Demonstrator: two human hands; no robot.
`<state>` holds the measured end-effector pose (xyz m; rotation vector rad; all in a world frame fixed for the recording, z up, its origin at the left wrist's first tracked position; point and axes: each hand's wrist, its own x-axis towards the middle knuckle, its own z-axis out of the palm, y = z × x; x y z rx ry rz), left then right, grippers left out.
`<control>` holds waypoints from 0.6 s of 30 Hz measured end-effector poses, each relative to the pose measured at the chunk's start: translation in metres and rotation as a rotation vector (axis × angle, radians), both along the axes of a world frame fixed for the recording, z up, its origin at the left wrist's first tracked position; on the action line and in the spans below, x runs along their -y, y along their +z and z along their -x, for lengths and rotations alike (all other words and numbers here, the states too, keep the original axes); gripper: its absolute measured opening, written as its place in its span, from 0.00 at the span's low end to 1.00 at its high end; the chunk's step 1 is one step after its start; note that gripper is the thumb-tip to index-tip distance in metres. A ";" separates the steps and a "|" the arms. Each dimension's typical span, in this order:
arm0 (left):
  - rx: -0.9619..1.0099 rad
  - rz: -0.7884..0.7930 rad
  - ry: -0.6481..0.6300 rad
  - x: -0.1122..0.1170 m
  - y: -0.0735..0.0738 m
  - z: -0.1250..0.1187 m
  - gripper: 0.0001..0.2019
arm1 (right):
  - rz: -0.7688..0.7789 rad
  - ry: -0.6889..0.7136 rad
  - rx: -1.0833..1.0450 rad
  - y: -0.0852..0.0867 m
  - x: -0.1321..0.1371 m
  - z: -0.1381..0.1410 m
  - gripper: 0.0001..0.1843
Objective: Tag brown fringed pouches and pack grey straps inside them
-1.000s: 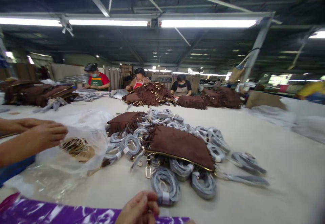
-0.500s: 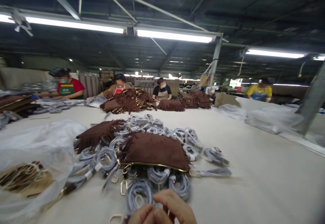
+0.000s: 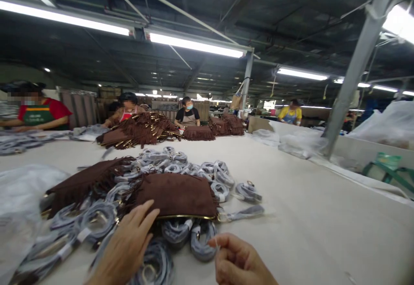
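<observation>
Presently, the left hand [image 3: 126, 246] is held open, its fingertips laid against the near edge of the brown fringed pouch [image 3: 176, 194], which is set upon coiled grey straps [image 3: 97, 221] on the bench [image 3: 307, 216]. The right hand [image 3: 241, 261] is pinched closed on a pale scrap [image 3: 216, 244], too small to be identified.

Left hand [image 3: 126, 246] and right hand [image 3: 239, 261] were both cut off at the wrist by the bottom edge; right fingertips [image 3: 223, 241] pinched a white scrap [image 3: 215, 245] too small to identify. Brown pouch [image 3: 176, 194] hid part of the strap coils [image 3: 181, 229] beneath it, and the left hand covered more. Plastic bag [image 3: 16, 207] was blurred and cropped by the left edge, as was the person in red [image 3: 39, 111].
</observation>
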<state>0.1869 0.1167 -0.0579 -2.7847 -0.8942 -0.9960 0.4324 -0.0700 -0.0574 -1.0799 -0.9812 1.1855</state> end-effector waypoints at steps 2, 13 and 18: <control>-0.130 -0.142 0.042 -0.015 0.006 -0.004 0.25 | 0.054 0.027 0.019 -0.004 -0.001 -0.007 0.26; -0.310 0.320 -0.026 -0.041 0.080 -0.035 0.13 | -0.078 -0.047 0.451 -0.019 -0.027 -0.017 0.17; -0.244 0.542 -0.100 -0.042 0.105 -0.048 0.12 | -0.273 -0.074 0.819 0.018 -0.047 -0.005 0.07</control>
